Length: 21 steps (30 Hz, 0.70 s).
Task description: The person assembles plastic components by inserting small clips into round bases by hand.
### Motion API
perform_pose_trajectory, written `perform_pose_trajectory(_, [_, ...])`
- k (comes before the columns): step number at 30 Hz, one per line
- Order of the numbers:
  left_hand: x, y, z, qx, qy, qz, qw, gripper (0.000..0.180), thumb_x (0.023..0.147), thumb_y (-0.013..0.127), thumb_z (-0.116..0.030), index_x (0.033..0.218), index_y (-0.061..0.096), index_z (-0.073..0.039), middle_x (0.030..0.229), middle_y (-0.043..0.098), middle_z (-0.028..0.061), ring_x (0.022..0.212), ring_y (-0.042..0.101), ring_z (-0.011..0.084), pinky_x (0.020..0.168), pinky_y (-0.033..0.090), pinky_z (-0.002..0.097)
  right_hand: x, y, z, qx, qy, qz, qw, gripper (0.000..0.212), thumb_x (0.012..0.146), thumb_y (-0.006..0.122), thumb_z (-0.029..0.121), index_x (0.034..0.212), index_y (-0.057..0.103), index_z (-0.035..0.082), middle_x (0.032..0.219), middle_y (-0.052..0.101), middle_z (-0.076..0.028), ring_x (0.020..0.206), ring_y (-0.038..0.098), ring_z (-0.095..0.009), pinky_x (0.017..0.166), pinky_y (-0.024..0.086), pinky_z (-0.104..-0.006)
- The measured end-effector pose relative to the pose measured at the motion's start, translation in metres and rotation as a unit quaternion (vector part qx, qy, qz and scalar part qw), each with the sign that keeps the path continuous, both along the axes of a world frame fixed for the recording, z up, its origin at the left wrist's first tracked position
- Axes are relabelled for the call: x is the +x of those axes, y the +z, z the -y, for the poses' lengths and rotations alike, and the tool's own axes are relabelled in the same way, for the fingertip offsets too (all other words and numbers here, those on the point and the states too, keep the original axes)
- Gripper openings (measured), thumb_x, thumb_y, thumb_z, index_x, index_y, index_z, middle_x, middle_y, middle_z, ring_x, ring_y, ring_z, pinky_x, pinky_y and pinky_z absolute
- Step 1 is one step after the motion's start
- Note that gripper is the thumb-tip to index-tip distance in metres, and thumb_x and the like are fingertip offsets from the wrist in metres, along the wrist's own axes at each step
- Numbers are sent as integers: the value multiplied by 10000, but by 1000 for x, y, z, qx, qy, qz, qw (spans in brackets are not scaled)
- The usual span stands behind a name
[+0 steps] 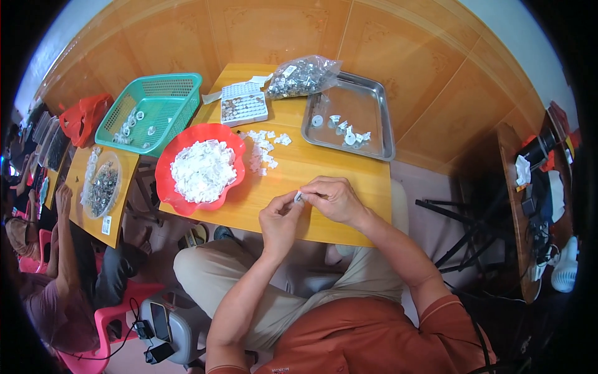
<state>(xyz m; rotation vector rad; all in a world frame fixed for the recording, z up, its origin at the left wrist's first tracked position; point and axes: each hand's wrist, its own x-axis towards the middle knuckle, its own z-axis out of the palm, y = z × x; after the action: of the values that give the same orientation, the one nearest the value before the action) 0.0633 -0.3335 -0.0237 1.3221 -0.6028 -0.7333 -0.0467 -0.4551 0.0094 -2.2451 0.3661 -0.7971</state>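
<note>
Two hands meet at the near edge of the wooden counter [311,165], just below the middle of the frame. The left hand [280,221] and right hand [333,198] each close their grip narrowly on one small white part [299,197], pinched between their fingertips and held just above the counter edge. Up and left of the hands, a red scalloped dish [177,199] is heaped with small white pieces. Loose white pieces [261,149] lie scattered just right of the dish. Farther up sits a white tray of tiny parts [243,103], and beside it a clear bag of parts [303,76] rests on the corner of a steel tray [374,121] at upper right. A green basket [152,112] stands at upper left. Another person's arm [65,249] shows at far left.
</note>
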Motion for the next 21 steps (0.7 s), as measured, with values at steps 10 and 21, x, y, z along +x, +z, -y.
perform_pose_trajectory(10, [0,-10,-5,10,4,24,1000,205,849,677,-10,1049,681,39,914,670,68,783,621,89,725,500,221,1,0,-4,58,1,-28,998,117,766,678,79,850,705,3,778,685,-142,672,669,-276,612,527,-343])
perform_pose_trajectory(21, [-2,4,-10,48,2,37,998,210,838,677,-13,1040,680,48,896,673,74,769,623,98,709,504,232,-3,14,-4,-92,37,-97,990,134,758,704,72,871,680,4,782,677,-142,687,672,-288,605,536,-358])
